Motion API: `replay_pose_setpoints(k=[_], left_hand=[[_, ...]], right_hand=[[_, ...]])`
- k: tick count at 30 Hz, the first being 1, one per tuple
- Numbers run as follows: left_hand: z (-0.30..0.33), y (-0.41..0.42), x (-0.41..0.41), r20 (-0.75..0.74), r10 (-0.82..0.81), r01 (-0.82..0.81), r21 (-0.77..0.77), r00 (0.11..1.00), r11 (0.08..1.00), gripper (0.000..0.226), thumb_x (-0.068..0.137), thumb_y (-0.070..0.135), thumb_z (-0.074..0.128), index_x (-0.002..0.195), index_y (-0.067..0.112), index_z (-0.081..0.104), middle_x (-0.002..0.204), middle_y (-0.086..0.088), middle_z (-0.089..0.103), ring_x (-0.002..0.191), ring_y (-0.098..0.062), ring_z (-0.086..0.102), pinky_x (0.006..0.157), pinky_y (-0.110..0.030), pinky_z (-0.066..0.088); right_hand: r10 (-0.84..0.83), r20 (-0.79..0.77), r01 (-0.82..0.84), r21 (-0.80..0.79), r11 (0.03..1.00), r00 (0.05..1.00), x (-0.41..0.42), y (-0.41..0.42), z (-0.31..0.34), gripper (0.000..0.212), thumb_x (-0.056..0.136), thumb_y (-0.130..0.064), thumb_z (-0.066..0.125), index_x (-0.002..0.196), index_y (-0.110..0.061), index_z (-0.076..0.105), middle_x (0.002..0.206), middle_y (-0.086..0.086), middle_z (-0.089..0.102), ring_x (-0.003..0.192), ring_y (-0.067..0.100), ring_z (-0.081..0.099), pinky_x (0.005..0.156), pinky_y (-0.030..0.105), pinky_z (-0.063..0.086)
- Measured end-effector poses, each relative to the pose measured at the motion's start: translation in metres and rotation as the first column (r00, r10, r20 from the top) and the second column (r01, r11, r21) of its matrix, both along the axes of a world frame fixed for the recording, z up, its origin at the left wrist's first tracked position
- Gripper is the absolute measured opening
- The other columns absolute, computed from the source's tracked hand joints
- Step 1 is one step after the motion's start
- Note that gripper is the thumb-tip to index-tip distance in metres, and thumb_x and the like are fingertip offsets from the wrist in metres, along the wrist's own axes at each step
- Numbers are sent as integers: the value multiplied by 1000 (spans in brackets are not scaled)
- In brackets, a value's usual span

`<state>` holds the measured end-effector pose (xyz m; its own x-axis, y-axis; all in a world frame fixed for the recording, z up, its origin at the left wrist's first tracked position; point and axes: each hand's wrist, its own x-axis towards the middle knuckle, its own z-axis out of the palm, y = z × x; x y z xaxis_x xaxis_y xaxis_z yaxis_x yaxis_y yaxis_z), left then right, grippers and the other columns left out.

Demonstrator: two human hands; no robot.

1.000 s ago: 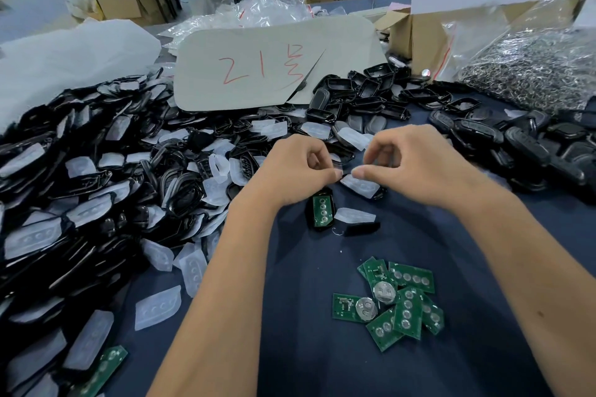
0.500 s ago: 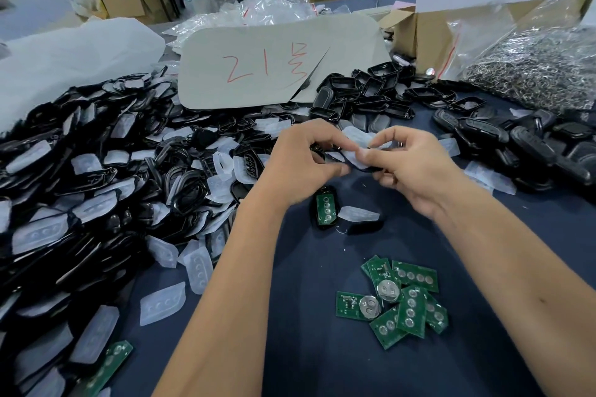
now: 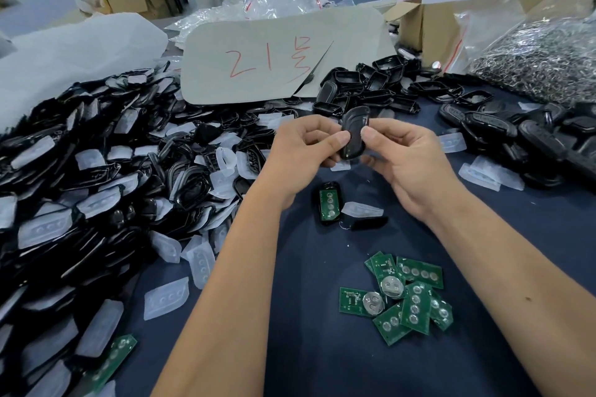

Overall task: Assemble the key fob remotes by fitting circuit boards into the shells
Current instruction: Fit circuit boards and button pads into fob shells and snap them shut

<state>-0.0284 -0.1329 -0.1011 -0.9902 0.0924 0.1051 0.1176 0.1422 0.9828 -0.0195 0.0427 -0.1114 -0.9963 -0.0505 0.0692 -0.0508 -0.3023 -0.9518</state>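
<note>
Both hands hold one black key fob shell [image 3: 354, 130] upright above the dark blue table. My left hand [image 3: 306, 147] pinches its left edge with the thumb, and my right hand [image 3: 400, 155] presses its right edge. A translucent button pad [image 3: 341, 166] shows just under the shell. Below the hands lies a black shell with a green circuit board fitted in it [image 3: 329, 204], beside a loose translucent pad [image 3: 362, 209]. A small heap of green circuit boards [image 3: 406, 298], some with coin cells, sits nearer to me on the right.
A big pile of black shells and translucent pads [image 3: 96, 190] fills the left side. More black shell halves [image 3: 380, 87] and closed fobs [image 3: 516, 135] lie behind and right. A grey card marked in red [image 3: 274, 58], a cardboard box [image 3: 429, 26] and a bag of metal rings [image 3: 532, 55] stand at the back.
The hands were low over the table fingering a translucent pad; now they have lifted slightly and hold a black shell upright between them.
</note>
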Motion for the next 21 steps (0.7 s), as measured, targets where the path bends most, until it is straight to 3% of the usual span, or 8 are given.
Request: replay_pose_setpoints(k=[2, 6, 10, 14, 16, 18, 21], left_hand=[[-1, 2, 1, 42, -3, 2, 25, 999, 1000, 13, 95, 7, 72, 100, -5, 69, 76, -14, 69, 64, -16, 61, 67, -27, 54], [0, 6, 4, 61, 9, -13, 50, 998, 999, 13, 95, 5, 72, 104, -3, 70, 81, -21, 69, 68, -19, 61, 70, -30, 55], [3, 10, 7, 99, -10, -4, 149, 995, 989, 16, 96, 0, 68, 111, -6, 69, 100, -34, 71, 87, -32, 69, 89, -48, 60], [7, 7, 8, 132, -84, 54, 219, 988, 974, 12, 97, -1, 65, 108, -5, 68, 85, -16, 72, 76, -20, 69, 70, -30, 58], [9, 7, 9, 127, -82, 51, 230, 989, 972, 8, 97, -2, 65, 104, -2, 68, 82, -13, 72, 72, -18, 67, 67, -28, 56], [9, 8, 9, 100, -33, 14, 186, 994, 982, 7, 96, -3, 66, 103, -3, 68, 84, -17, 71, 75, -24, 67, 69, -33, 57], [6, 6, 5, -56, 65, -68, -45, 996, 997, 8, 91, -2, 74, 94, 5, 70, 76, -8, 68, 71, -23, 65, 69, -39, 59]], right_hand=[[-21, 12, 22, -57, 998, 1000, 0, -1, -1, 23, 94, 2, 67, 91, -15, 81, 93, 7, 80, 87, 19, 74, 82, 34, 61], [-45, 39, 50, -130, 990, 998, 0, 0, -3, 19, 91, 7, 68, 103, -5, 75, 97, 10, 80, 89, 23, 77, 81, 35, 63], [-27, 39, 33, -167, 985, 999, 0, 2, 1, 26, 87, 7, 69, 111, -4, 72, 87, 8, 79, 79, 20, 73, 73, 29, 61], [24, 34, -14, -249, 968, 999, 1, 1, 4, 32, 76, -3, 73, 107, -7, 71, 82, 5, 79, 73, 15, 73, 66, 24, 60], [9, 46, 3, -259, 966, 999, 1, 1, 4, 29, 76, -3, 74, 105, -6, 71, 84, 7, 79, 73, 15, 74, 66, 24, 60], [-53, 46, 61, -186, 981, 998, 2, -1, 2, 22, 83, 0, 75, 104, -6, 72, 84, 8, 79, 75, 17, 75, 69, 25, 61], [-127, 7, 127, -49, 991, 992, 5, -9, -3, 18, 87, -3, 79, 104, -8, 73, 91, 9, 80, 87, 22, 77, 78, 30, 61]])
